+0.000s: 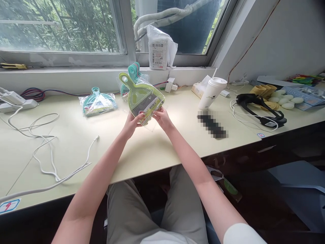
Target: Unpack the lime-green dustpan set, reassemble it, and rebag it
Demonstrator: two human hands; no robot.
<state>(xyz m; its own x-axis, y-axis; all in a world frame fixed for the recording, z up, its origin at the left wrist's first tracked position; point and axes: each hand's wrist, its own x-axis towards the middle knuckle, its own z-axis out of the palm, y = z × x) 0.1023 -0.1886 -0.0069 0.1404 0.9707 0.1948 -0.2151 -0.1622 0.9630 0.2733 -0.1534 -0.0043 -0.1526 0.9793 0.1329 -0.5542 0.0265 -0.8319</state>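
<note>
Between my two hands I hold a yellow-green dustpan (137,93) with a dark-bristled brush, wrapped in clear plastic with a printed label. It is tilted, its looped handle pointing up and left. My left hand (132,123) grips the lower left edge, thumb on the front. My right hand (162,118) is closed on the lower right edge. Just behind it stand several teal dustpans (133,71) in plastic, partly hidden by the one I hold. To the left, another wrapped teal dustpan set (98,101) lies on the table (152,156).
White cables (50,145) and a power strip (19,105) lie at the left. To the right are a lidded white cup (212,93) with a straw, a pixelated dark object (212,125) and a black headset (261,110). A wrapped package (159,51) stands on the windowsill.
</note>
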